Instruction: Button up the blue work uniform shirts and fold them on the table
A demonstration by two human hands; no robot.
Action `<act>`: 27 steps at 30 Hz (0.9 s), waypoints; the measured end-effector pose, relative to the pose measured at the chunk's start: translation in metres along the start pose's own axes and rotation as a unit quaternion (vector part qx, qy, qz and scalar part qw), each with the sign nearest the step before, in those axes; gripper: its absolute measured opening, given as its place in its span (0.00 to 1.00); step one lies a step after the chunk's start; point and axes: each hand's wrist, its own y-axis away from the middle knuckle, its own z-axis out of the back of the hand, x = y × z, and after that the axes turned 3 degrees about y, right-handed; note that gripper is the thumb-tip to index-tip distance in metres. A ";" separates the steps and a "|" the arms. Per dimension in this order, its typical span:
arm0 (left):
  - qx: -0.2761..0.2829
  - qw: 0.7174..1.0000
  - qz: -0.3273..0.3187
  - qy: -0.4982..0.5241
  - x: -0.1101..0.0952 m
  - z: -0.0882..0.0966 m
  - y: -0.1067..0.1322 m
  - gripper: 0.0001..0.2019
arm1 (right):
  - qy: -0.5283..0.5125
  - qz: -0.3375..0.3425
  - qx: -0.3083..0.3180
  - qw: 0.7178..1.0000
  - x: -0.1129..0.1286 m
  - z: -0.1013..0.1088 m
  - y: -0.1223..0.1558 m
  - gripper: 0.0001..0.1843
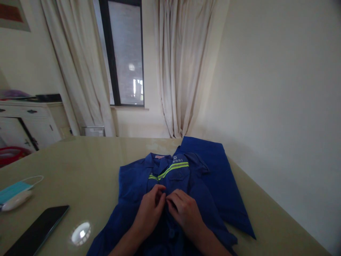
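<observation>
A blue work shirt (133, 185) lies front up on the table, its collar pointing away from me. Yellow-and-grey reflective stripes cross its chest, and white lettering sits above the pocket on the right. My left hand (151, 206) and my right hand (183, 208) meet at the middle of the shirt front, below the stripes. Both have their fingers bent and pinched on the front edge of the shirt. Whether a button is between the fingertips is hidden. Under the shirt's right side lies a folded piece of darker blue cloth (226, 177).
On the left of the greenish tabletop (87, 170) are a black phone (37, 231), a blue face mask (16, 190) and a whitish oval object (17, 201). A wall (279, 106) borders the table on the right. Behind it hang curtains (181, 64); a white cabinet (32, 121) stands at left.
</observation>
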 end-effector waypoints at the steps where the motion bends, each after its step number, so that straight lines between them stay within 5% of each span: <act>1: 0.001 0.999 0.017 0.031 0.001 -0.001 0.000 0.14 | -0.005 -0.008 -0.018 1.000 0.001 0.001 0.000 0.08; 4: 0.010 0.987 0.084 0.135 0.005 -0.005 -0.001 0.19 | -0.020 -0.024 -0.070 0.997 0.003 0.002 0.000 0.07; 7: 0.047 0.983 0.116 0.133 0.006 -0.006 -0.002 0.23 | -0.031 -0.021 -0.080 0.996 0.005 0.002 -0.001 0.08; 19: 0.015 0.996 0.047 0.071 -0.001 0.002 -0.005 0.20 | -0.106 -0.029 -0.062 0.992 0.004 0.006 -0.002 0.07; 27: 0.092 0.980 0.090 0.150 0.009 0.004 -0.009 0.22 | -0.109 -0.026 0.003 0.994 0.002 0.007 -0.002 0.10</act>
